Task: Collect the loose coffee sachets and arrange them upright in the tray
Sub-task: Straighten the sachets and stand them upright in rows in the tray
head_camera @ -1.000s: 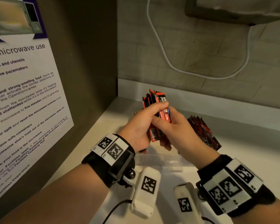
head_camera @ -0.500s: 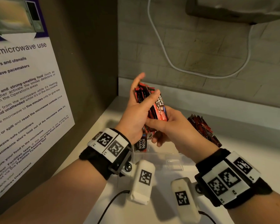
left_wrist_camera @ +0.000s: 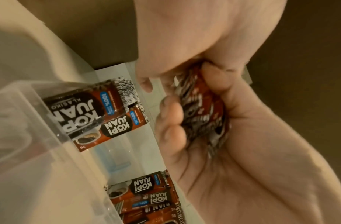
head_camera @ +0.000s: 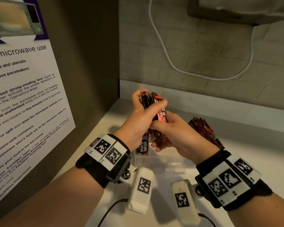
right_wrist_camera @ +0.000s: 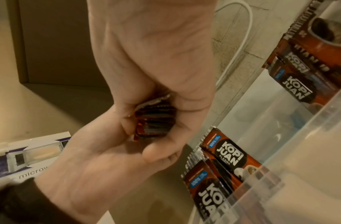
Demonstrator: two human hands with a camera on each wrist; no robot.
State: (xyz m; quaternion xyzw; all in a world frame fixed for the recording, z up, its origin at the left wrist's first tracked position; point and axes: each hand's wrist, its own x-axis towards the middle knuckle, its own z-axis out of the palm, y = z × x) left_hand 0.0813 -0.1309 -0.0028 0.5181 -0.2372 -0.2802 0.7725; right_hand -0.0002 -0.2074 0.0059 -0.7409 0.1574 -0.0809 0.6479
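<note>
Closed, since half a second ago, over the top of the bundle [head_camera: 148, 100] with the left hand [head_camera: 140, 123]; had the fingers spread and raised at that time. Clenched now round the upper half, thumb laid across the front. Grasping the lower half with the right hand [head_camera: 175, 136], fingers wrapped from below, as seen in both wrist views. So held by both grips at once, in the air, over the near-left part of the tray [head_camera: 162, 161], which stands on the worktop [head_camera: 244, 161].

Long axis of the bundle close to upright, leaning a little away and to the left at the top. Seems to be squaring the edges before placing. Lower ends pointing down at the tray, so probably only a short lowering needed and no turning. Lies directly below the grips, then, on the left hand's side, where a few sachets [left_wrist_camera: 85, 112] already stand against the clear wall. Probably best to set down beside these, touching, so as to lean together and not fall flat.

Not yet dealt with: dark red pile [head_camera: 203, 130] at the right, nearer to the right hand. Cannot tell whether inside the tray's far end or just beside it.

Risk, as a judgement only: smooth foil, may fan out or slide if one grip is released too early.
</note>
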